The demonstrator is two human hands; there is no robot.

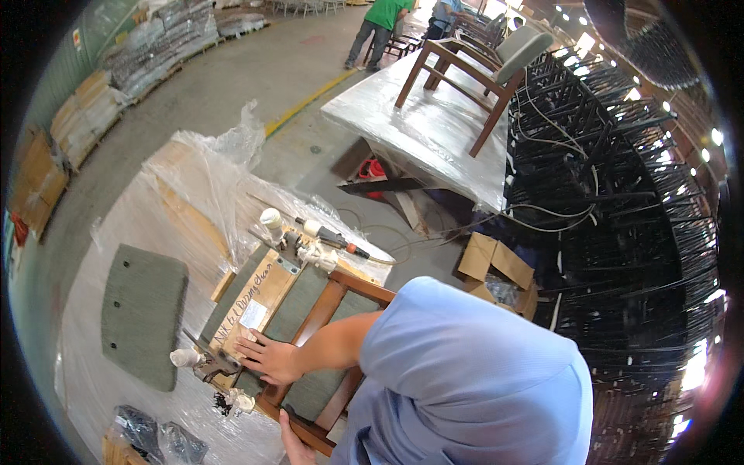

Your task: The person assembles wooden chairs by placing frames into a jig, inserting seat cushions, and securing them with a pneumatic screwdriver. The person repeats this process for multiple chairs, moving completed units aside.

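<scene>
My right hand lies flat with spread fingers on a pale wooden board bearing handwriting and a small white label. Low in the view, my left hand grips the edge of a brown wooden chair frame; its thumb shows, its other fingers are hidden. Grey-green upholstered padding shows between the frame's rails. Metal clamps with white-wrapped ends stand at the board's ends. Beyond the board's far end lies a power screwdriver. A small heap of black screws sits by the near clamp.
A grey-green upholstered panel lies on the plastic-covered table at left, near bags of dark parts. Ahead, an upholstered chair stands on another wrapped table. Open cardboard box and stacked black frames are right; a co-worker stands far off.
</scene>
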